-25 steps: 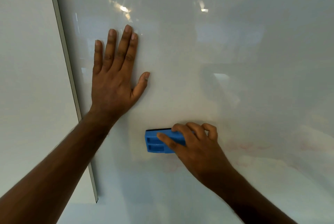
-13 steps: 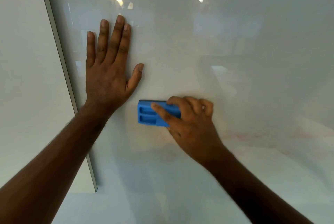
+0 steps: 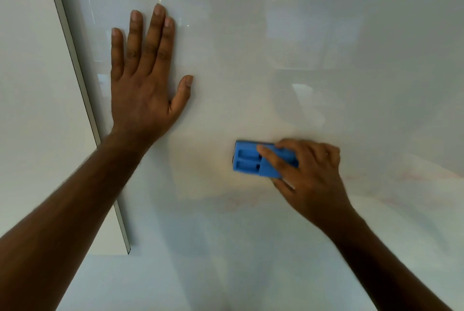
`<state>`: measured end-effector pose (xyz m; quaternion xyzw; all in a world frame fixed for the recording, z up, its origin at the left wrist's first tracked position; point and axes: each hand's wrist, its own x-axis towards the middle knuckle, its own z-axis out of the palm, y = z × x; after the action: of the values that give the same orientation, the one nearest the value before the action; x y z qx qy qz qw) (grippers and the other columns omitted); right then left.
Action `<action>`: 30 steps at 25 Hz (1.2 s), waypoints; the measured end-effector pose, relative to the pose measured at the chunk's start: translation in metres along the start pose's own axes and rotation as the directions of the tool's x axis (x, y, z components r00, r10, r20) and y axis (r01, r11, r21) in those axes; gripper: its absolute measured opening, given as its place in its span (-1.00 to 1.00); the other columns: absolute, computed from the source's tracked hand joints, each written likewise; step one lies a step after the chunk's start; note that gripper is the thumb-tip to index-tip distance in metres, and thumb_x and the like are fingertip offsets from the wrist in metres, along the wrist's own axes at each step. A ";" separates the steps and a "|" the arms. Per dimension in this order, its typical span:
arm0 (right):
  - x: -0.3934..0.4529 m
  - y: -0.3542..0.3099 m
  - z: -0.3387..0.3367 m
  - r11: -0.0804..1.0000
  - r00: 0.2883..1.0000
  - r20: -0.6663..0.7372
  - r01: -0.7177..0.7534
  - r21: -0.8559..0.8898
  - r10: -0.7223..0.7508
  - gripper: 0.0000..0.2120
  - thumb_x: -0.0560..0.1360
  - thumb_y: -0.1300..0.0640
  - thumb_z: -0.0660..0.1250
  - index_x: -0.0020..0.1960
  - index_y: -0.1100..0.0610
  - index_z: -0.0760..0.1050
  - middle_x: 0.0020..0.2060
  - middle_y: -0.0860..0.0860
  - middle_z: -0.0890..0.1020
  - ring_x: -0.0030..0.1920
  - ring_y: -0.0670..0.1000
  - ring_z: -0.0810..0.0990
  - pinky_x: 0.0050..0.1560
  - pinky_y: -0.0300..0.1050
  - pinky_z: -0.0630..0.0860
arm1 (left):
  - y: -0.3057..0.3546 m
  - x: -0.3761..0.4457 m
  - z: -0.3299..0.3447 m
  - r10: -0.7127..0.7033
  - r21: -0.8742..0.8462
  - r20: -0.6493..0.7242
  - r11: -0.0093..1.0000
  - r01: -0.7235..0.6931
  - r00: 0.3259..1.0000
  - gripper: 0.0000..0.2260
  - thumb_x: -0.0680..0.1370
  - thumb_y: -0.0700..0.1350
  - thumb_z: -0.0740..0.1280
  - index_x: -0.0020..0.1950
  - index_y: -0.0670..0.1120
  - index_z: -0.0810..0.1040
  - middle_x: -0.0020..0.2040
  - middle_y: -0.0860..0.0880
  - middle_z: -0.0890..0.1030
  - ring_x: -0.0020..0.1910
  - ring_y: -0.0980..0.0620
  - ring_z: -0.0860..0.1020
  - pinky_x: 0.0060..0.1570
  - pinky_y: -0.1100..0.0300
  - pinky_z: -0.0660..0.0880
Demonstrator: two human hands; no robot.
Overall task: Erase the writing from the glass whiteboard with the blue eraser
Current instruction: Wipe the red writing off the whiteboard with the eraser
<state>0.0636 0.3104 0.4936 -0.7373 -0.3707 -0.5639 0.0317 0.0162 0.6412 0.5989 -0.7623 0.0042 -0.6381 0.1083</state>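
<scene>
The left hand [image 3: 144, 87] is lying flat against the board [image 3: 326, 59], fingers spread and pointing up, thumb angled out to the right, holding nothing. Its wrist is sitting just beside the board's grey left edge [image 3: 82, 85], which is running down at a slant and ending at a corner low in the view.

The right hand [image 3: 308, 175] is gripping the eraser [image 3: 247, 159] and pressing it to the glass, lower than the left hand and well to its right. The forefinger is stretching across the eraser's back, the other fingers are curling over its top edge, and the thumb is tucking under its lower edge. The eraser is lying roughly level, its left half showing (two long recesses moulded into the blue plastic), its right half hidden under the hand.

Faint pink smears [image 3: 414, 175] are trailing across the board to the right of the right hand, with a paler patch [image 3: 236, 201] just below the eraser. No legible writing is showing. Ceiling lights are glinting off the glass near the top.
</scene>
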 end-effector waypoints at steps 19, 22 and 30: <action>-0.001 0.007 0.005 0.999 0.999 -0.035 -0.022 0.047 0.024 -0.44 0.50 -0.02 0.48 0.49 -0.14 0.48 0.21 0.02 0.61 0.13 0.14 0.57 0.11 0.14 0.37 | 0.000 -0.003 0.000 0.003 -0.006 0.007 1.000 -0.003 1.000 -0.34 0.79 0.15 0.11 0.77 -0.21 0.10 0.77 -0.23 0.13 0.75 -0.34 0.10 0.71 -0.34 0.03; 0.022 -0.030 0.017 0.987 0.996 -0.017 -0.090 0.134 0.093 -0.39 0.47 -0.04 0.46 0.50 -0.18 0.42 0.24 -0.01 0.58 0.16 0.13 0.54 0.13 0.12 0.35 | -0.001 -0.004 0.000 0.001 -0.010 0.009 1.000 -0.001 1.000 -0.34 0.79 0.15 0.11 0.77 -0.21 0.09 0.77 -0.23 0.13 0.75 -0.34 0.09 0.71 -0.34 0.03; -0.043 -0.013 0.019 0.984 0.982 0.083 0.163 0.070 -0.169 -0.46 0.57 0.06 0.35 0.53 -0.18 0.41 0.25 0.00 0.60 0.14 0.12 0.61 0.15 0.13 0.39 | 0.000 -0.005 -0.001 0.001 -0.023 0.011 1.000 -0.001 1.000 -0.34 0.79 0.16 0.09 0.78 -0.20 0.07 0.78 -0.22 0.11 0.75 -0.32 0.08 0.73 -0.28 -0.02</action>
<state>0.0678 0.3069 0.4451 -0.7268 -0.4495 -0.5193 -0.0087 0.0141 0.6415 0.5944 -0.7670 0.0113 -0.6338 0.0999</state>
